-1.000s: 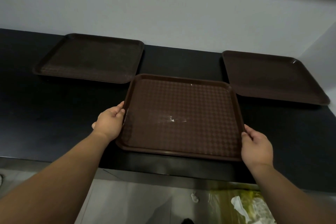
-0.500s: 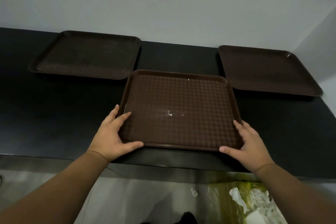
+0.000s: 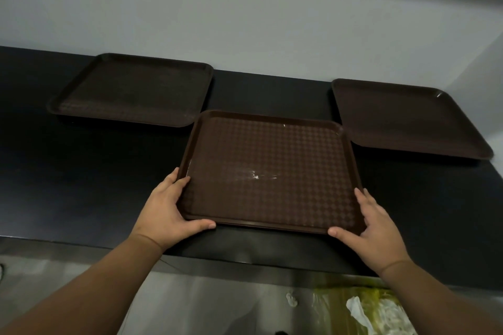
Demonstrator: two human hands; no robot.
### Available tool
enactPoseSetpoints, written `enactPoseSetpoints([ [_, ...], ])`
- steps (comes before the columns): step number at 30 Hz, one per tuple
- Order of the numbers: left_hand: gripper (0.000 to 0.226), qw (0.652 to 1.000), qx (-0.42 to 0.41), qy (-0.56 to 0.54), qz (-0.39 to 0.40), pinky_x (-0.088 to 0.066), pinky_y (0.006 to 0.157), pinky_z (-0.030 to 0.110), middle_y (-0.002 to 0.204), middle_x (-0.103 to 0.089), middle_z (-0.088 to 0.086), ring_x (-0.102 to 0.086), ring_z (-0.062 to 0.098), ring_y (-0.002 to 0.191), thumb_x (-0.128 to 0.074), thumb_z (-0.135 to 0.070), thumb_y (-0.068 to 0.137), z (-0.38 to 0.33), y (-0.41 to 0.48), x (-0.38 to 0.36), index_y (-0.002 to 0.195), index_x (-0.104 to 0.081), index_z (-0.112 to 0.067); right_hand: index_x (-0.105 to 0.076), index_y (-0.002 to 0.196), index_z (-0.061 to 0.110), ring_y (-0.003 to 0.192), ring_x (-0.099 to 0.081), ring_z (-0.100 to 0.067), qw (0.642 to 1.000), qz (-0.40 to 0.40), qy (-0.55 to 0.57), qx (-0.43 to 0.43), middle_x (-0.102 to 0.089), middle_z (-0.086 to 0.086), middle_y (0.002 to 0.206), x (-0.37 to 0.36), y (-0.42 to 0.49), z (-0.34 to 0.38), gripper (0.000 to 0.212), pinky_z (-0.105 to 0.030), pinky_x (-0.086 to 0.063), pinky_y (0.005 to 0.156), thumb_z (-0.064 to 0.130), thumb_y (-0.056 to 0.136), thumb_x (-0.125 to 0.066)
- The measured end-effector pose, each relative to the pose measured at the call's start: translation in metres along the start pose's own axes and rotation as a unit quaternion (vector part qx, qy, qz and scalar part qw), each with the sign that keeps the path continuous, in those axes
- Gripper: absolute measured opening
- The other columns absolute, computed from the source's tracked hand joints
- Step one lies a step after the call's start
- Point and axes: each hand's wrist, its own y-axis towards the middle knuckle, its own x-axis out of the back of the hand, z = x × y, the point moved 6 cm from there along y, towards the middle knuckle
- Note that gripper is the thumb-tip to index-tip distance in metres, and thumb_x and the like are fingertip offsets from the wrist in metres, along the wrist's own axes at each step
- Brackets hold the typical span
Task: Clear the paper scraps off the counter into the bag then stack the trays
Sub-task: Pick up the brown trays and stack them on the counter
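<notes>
With my left hand point(image 3: 168, 207) and right hand point(image 3: 378, 231) spread open against the middle tray's point(image 3: 272, 160) near corners, I'd lift it level.

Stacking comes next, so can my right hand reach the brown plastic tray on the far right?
Probably yes: nothing stands between the right hand, touching a corner of the middle brown plastic tray, and the far-right brown plastic tray.

The left hand point(image 3: 166, 207) and right hand point(image 3: 378, 228) are both bare, with short, rounded fingers and a nail showing at each thumb tip. The left forearm point(image 3: 95, 288) and right forearm point(image 3: 441, 299) are uncovered from the wrist to the edge of view, and a skin crease marks each wrist.
</notes>
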Motion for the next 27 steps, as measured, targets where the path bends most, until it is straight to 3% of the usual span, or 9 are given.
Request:
enactPoseSetpoints([
  [2, 0.14, 1.0, 0.0, -0.003, 0.002, -0.02, 0.118, 0.029, 0.167, -0.02, -0.001, -0.024, 0.018, 0.151, -0.073, -0.088, 0.039, 0.001, 0.0, -0.001, 0.155, -0.039, -0.019, -0.021, 0.16, 0.028, 0.15, -0.02, -0.011, 1.0, -0.001, -0.011, 0.0, -0.017, 0.006, 0.166, 0.0, -0.001, 0.002, 0.125, -0.031, -0.024, 0.119, 0.071, 0.054, -0.074],
  [6, 0.135, 0.999, 0.016, -0.036, -0.001, -0.023, 0.122, 0.036, 0.166, -0.023, -0.001, -0.023, 0.017, 0.152, -0.073, -0.089, 0.042, 0.004, -0.003, 0.003, 0.157, -0.034, -0.028, -0.021, 0.159, 0.029, 0.151, -0.019, -0.012, 1.0, 0.011, 0.009, -0.004, -0.018, 0.003, 0.165, 0.004, -0.003, 0.003, 0.117, -0.036, -0.024, 0.121, 0.064, 0.061, -0.074],
  [9, 0.123, 0.981, 0.074, -0.174, -0.049, -0.034, 0.12, 0.041, 0.159, -0.038, -0.001, -0.038, 0.015, 0.144, -0.075, -0.084, 0.055, 0.005, -0.006, 0.008, 0.157, -0.035, -0.028, -0.024, 0.159, 0.029, 0.15, -0.021, -0.015, 0.998, -0.008, 0.062, -0.023, -0.019, 0.001, 0.165, 0.013, -0.002, 0.008, 0.099, -0.037, -0.023, 0.12, 0.058, 0.075, -0.069],
  [11, 0.106, 0.96, 0.116, -0.238, -0.092, -0.04, 0.116, 0.04, 0.154, -0.045, 0.001, -0.045, 0.013, 0.138, -0.079, -0.069, 0.068, 0.001, -0.007, 0.015, 0.155, -0.037, -0.026, -0.026, 0.158, 0.027, 0.149, -0.025, -0.021, 0.995, -0.045, 0.08, -0.05, -0.018, 0.002, 0.165, 0.022, 0.004, 0.019, 0.089, -0.044, -0.026, 0.121, 0.055, 0.084, -0.067],
  [14, 0.073, 0.933, 0.158, -0.283, -0.155, -0.043, 0.111, 0.035, 0.148, -0.052, 0.002, -0.051, 0.014, 0.133, -0.075, -0.04, 0.089, -0.006, -0.007, 0.035, 0.152, -0.044, -0.021, -0.032, 0.156, 0.028, 0.144, -0.036, -0.021, 0.994, -0.067, 0.09, -0.015, -0.03, 0.002, 0.16, 0.032, 0.023, 0.059, 0.077, -0.047, -0.033, 0.118, 0.053, 0.09, -0.063],
  [18, 0.055, 0.903, 0.214, -0.307, -0.21, -0.043, 0.106, 0.029, 0.139, -0.059, -0.001, -0.056, 0.014, 0.125, -0.065, -0.033, 0.098, 0.006, -0.001, 0.061, 0.148, -0.05, -0.015, -0.038, 0.154, 0.023, 0.131, -0.051, -0.012, 0.987, -0.02, 0.153, 0.032, -0.048, 0.008, 0.149, 0.026, 0.06, 0.13, 0.066, -0.036, -0.041, 0.111, 0.039, 0.095, -0.064],
  [21, 0.05, 0.883, 0.26, -0.335, -0.202, -0.046, 0.11, 0.041, 0.135, -0.063, 0.001, -0.06, 0.015, 0.122, -0.061, -0.038, 0.099, 0.029, 0.011, 0.063, 0.145, -0.052, -0.02, -0.045, 0.15, 0.022, 0.121, -0.059, -0.013, 0.982, 0.022, 0.181, 0.04, -0.057, 0.006, 0.14, -0.002, 0.083, 0.179, 0.06, -0.04, -0.045, 0.11, 0.039, 0.096, -0.064],
  [25, 0.047, 0.839, 0.318, -0.4, -0.187, -0.053, 0.102, 0.043, 0.11, -0.069, 0.001, -0.067, 0.016, 0.105, -0.063, -0.03, 0.099, 0.051, 0.04, 0.057, 0.144, -0.052, -0.02, -0.047, 0.148, 0.015, 0.116, -0.062, -0.016, 0.971, 0.069, 0.227, 0.014, -0.062, -0.002, 0.134, -0.053, 0.11, 0.229, 0.055, -0.035, -0.05, 0.104, 0.029, 0.098, -0.064],
  [27, 0.048, 0.819, 0.335, -0.432, -0.176, -0.055, 0.099, 0.041, 0.108, -0.068, 0.002, -0.068, 0.016, 0.102, -0.064, -0.026, 0.098, 0.061, 0.06, 0.056, 0.144, -0.051, -0.019, -0.048, 0.147, 0.011, 0.112, -0.064, -0.016, 0.962, 0.079, 0.26, -0.012, -0.063, -0.004, 0.131, -0.077, 0.126, 0.248, 0.054, -0.033, -0.052, 0.101, 0.025, 0.098, -0.065],
])
